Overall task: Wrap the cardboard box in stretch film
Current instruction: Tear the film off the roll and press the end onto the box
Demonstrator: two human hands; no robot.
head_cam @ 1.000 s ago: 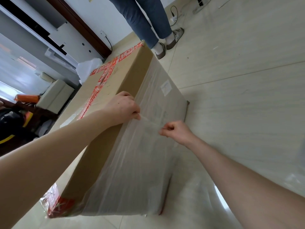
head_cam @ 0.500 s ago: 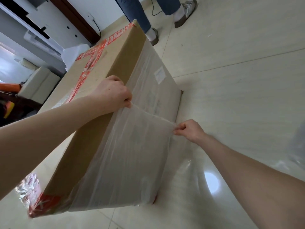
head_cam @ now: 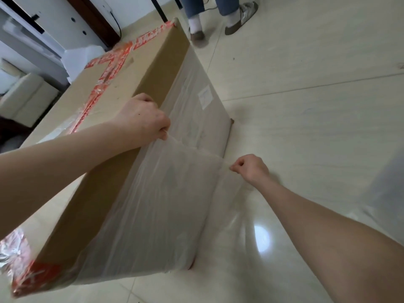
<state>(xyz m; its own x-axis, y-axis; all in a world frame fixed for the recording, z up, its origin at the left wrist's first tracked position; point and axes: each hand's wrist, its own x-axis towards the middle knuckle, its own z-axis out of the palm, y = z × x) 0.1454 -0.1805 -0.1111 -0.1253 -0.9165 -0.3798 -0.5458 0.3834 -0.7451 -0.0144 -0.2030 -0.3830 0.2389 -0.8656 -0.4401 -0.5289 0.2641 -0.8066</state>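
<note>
A long brown cardboard box (head_cam: 122, 88) with red printed tape stands on the floor, running from the near left to the far middle. Clear stretch film (head_cam: 166, 193) covers its right side face. My left hand (head_cam: 144, 121) sits at the box's top right edge and pinches the upper end of the film's free edge. Low beside the box, just above the floor, my right hand (head_cam: 249, 169) pinches the other end. The film edge runs taut between the two hands.
A person's legs and shoes (head_cam: 238, 20) stand past the box's far end. White furniture (head_cam: 28, 99) and white packing material (head_cam: 80, 57) lie to the left. Loose clear film (head_cam: 384, 193) lies on the pale tiled floor (head_cam: 306, 106) at the right.
My right hand has pulled the film edge down and to the right, away from my left hand, stretching it out. The view has shifted toward the box; the person's feet have stepped.
</note>
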